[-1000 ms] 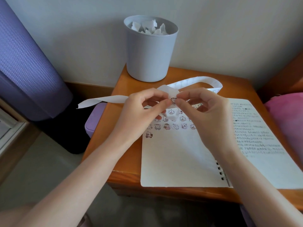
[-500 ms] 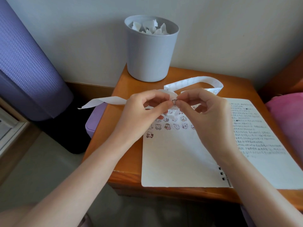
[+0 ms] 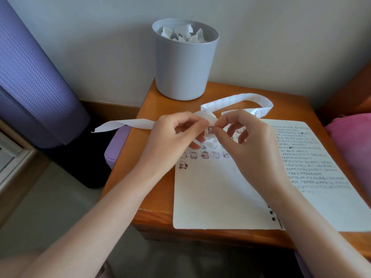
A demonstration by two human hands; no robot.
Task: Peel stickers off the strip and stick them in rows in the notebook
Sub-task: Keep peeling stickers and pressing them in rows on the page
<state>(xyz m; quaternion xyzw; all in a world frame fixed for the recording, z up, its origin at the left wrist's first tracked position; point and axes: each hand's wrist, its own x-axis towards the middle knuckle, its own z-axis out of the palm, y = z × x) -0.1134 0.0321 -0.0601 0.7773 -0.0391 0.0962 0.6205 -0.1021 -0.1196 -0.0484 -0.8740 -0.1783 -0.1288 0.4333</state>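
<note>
We see the right hand (image 3: 253,150)'s thumb and forefinger pinching a tiny cartoon sticker (image 3: 210,130) on a glossy white strip (image 3: 132,123), which the left hand (image 3: 170,143) pinches at a fold just above the notebook (image 3: 210,197). The strip loops behind the hands and trails off the smooth wooden table (image 3: 158,203)'s left edge. The open spiral notebook's blank page bears rows of stickers (image 3: 204,155); a round grey bin (image 3: 184,67) stands behind.

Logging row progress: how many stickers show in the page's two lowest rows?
6 visible. One sticker alone in the lowest row, at the left edge of the page. Five stickers in the row above; the right hand covers its end, so more may be hidden.
</note>
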